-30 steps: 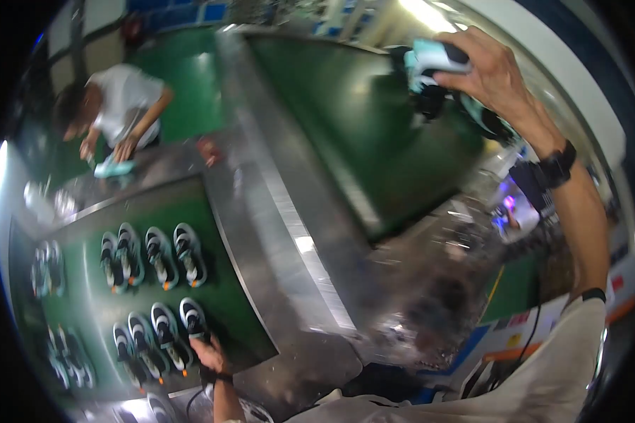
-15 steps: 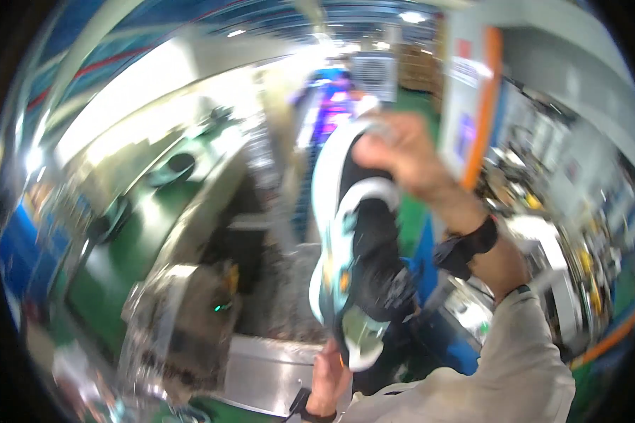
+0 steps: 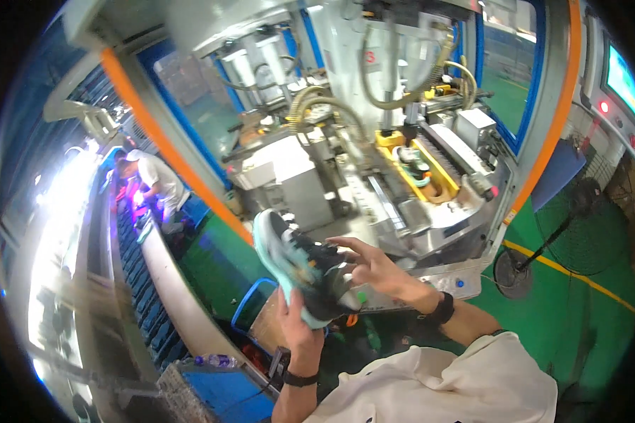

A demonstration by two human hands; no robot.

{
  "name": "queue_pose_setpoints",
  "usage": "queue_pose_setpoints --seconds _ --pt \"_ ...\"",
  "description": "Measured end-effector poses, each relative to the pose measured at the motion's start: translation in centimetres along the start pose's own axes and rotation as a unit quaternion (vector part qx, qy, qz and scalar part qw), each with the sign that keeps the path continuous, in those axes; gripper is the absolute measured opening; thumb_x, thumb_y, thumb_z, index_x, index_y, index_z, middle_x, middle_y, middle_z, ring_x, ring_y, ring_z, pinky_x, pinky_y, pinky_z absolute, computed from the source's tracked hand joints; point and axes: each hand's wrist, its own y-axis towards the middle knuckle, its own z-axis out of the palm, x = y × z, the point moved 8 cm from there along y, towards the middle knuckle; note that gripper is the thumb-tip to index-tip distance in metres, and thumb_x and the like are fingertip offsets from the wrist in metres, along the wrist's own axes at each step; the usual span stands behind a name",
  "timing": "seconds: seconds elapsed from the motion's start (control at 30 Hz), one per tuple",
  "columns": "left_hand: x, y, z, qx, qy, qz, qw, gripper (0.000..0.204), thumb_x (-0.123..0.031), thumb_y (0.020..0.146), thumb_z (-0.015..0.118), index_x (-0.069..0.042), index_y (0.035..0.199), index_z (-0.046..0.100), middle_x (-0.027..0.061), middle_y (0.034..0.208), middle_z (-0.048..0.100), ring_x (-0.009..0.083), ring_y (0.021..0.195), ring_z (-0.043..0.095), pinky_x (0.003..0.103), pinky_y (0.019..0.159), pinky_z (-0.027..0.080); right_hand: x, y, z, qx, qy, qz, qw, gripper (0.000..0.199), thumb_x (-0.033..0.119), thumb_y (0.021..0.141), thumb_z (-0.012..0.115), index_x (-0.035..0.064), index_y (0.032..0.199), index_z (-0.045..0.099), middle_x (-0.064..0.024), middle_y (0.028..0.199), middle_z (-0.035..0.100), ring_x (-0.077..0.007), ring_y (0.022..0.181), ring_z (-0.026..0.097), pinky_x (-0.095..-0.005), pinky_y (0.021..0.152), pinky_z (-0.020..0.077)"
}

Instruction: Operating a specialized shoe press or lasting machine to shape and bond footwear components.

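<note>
The person holds a black sneaker with a pale teal sole in front of the body, tilted, with the sole turned to the left. The left hand grips it from below, the fingers closed around the lower end of the sole. The right hand lies on the upper side of the shoe, the fingers spread and touching the black part. Behind the shoe stands a grey machine, where another shoe sits in a yellow holder. At the far left another person bends over a conveyor line.
</note>
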Motion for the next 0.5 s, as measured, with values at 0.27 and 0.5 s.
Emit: queue_pose_setpoints --seconds 0.27,0.5 --pt "19.3 9.7 15.1 0.227 0.264 -0.118 0.930 0.069 -0.034 0.098 0.055 0.007 0.148 0.029 0.0239 0.149 0.039 0.0280 0.138 0.039 0.036 0.112 0.032 -4.5 -9.8 -27.5 -0.432 0.031 0.032 0.901 0.063 0.008 0.069 0.078 -0.0014 0.128 0.055 -0.0062 0.104 0.065 -0.0128 0.092 0.061 -0.0266 0.085 0.0503" --pt "34.7 30.1 16.9 0.098 0.489 -0.083 0.863 0.088 -0.037 0.082 0.075 0.012 0.141 0.032 0.0298 0.131 0.053 0.0333 0.123 0.055 0.038 0.101 0.044 3.7 -15.4 -38.0 -0.558 -0.146 -0.040 0.816 0.059 0.010 0.069 0.069 0.0010 0.126 0.056 -0.0077 0.113 0.061 -0.0155 0.100 0.059 -0.0285 0.091 0.0474"
